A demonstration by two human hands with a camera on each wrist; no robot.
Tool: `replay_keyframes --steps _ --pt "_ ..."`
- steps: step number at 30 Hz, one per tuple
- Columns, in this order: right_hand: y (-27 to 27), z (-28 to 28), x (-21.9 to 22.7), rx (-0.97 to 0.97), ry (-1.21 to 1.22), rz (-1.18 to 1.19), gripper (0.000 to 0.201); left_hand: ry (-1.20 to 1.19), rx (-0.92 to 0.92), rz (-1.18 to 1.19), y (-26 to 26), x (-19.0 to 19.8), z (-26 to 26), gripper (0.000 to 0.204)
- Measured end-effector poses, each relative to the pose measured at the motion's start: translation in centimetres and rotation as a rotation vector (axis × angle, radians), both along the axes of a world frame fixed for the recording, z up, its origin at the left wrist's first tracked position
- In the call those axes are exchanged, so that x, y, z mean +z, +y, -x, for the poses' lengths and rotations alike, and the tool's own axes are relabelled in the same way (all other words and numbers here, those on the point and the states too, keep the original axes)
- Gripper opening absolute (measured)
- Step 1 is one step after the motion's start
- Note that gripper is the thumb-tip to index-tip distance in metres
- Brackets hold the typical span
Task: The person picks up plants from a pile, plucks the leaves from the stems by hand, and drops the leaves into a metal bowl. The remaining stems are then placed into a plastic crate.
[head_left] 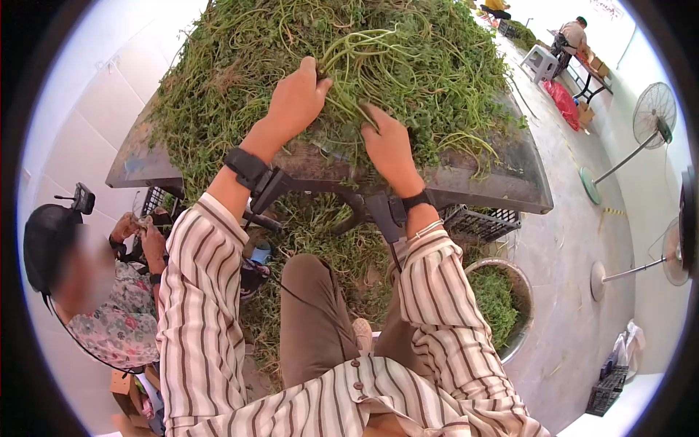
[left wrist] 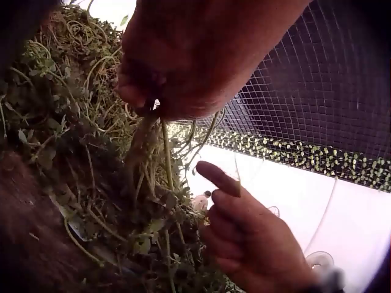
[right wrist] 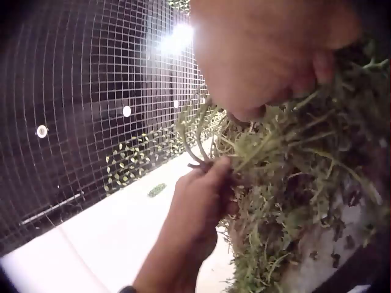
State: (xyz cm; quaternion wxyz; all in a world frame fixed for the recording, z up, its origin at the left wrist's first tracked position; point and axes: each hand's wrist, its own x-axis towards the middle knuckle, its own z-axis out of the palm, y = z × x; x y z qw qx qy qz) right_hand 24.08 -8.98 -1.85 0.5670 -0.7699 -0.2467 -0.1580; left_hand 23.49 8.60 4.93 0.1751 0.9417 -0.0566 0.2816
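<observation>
A big heap of leafy green stems [head_left: 240, 80] covers the dark table [head_left: 502, 171]. My left hand [head_left: 297, 100] grips a bunch of long pale-green stems [head_left: 357, 45] above the near side of the heap. In the right wrist view, stem ends stick out past the left hand's [right wrist: 194, 207] thumb and fingers. A little to the right and nearer me, my right hand [head_left: 389, 146] pinches some greens between thumb and fingers. Its fingers curl over leafy stems in the right wrist view, where the back of the hand [right wrist: 269, 55] hides part of the hold.
A tub of greens [head_left: 528, 291] stands by my right leg, and black crates [head_left: 495, 222] sit under the table. Loose greens cover the floor below. Another person [head_left: 109, 298] sits at my left. Standing fans [head_left: 654, 116] are on the right.
</observation>
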Motion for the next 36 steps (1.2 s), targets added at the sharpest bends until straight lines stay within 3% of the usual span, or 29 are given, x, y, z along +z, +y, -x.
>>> replay_keyframes --steps 1,2,9,12,15,16,17,19,20,22,25,26,29,33,36 --pt "0.2 -0.5 -0.8 -0.053 -0.047 0.168 0.033 0.010 0.023 -0.010 0.0 0.3 0.1 0.027" --pt "0.0 -0.6 -0.6 -0.028 0.103 0.178 0.035 0.019 0.048 -0.017 0.1 0.7 0.1 0.027" --pt "-1.6 -1.4 -1.2 -0.223 0.083 0.333 0.039 -0.198 0.195 0.073 2.6 2.3 -0.9 0.031" --pt "-2.2 -1.5 -0.6 -0.331 0.105 0.356 0.039 -0.060 0.163 0.162 1.7 1.6 -0.5 0.035" --pt "-3.1 -1.1 0.9 -0.193 0.160 0.076 0.029 -0.018 0.091 0.158 1.1 0.0 -0.1 0.030" --pt "-2.6 -0.7 0.9 -0.153 0.098 -0.164 0.026 -0.035 0.074 0.144 1.0 -0.5 0.0 0.029" --pt "-2.5 -0.3 1.2 -0.155 0.099 -0.163 0.026 -0.049 0.056 0.129 0.8 -0.8 0.1 0.028" --pt "-2.6 0.4 2.1 0.210 0.465 -0.599 0.019 -0.034 0.051 0.111 0.5 -1.1 0.2 0.027" --pt "-2.1 0.6 2.2 0.208 0.465 -0.600 0.019 -0.030 0.041 0.108 0.0 -0.9 0.6 0.026" --pt "-0.9 0.7 2.4 0.405 0.551 -0.788 0.014 -0.031 0.031 0.097 -0.7 -1.0 1.0 0.025" --pt "0.1 0.7 2.8 0.488 0.597 -0.788 0.022 -0.158 -0.100 0.025 -1.6 -1.2 1.4 0.023" --pt "0.5 0.7 3.0 0.533 0.624 -0.787 0.015 -0.147 -0.104 0.006 -2.1 -0.9 1.8 0.022" --pt "0.9 0.8 3.3 0.581 0.637 -0.807 0.011 -0.170 -0.119 -0.054 -2.4 -0.8 2.0 0.019" --pt "0.1 0.2 2.3 0.306 0.592 -0.864 0.011 -0.123 -0.036 -0.054 -1.1 -1.6 1.8 0.019" --pt "-1.3 -0.3 1.8 0.225 0.548 -0.872 0.011 -0.076 -0.028 -0.018 -0.4 -2.3 1.4 0.022"
